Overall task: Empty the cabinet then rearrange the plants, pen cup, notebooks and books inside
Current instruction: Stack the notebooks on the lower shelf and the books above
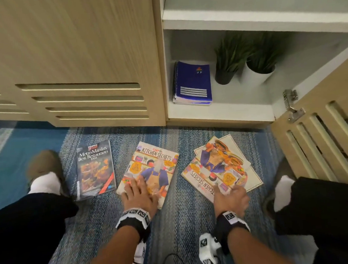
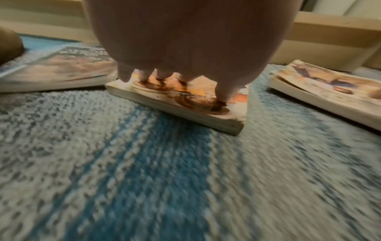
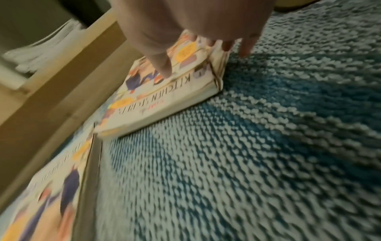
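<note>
Three lots of books lie on the blue carpet in front of the open cabinet. A dark "Metro Manila's Best Restaurants" book is on the left. My left hand rests flat on the near end of the middle "Kitchen Secrets" book; its fingertips press the cover. My right hand spreads over the near corner of the right stack of books, thumb on the top cover. Blue notebooks, a black-potted plant and a white-potted plant stand on the bottom shelf.
The cabinet's slatted door stands open at the right, close to the right stack. A closed slatted door fills the left. My shoes and dark trouser legs flank the books. The upper shelf shows nothing on it.
</note>
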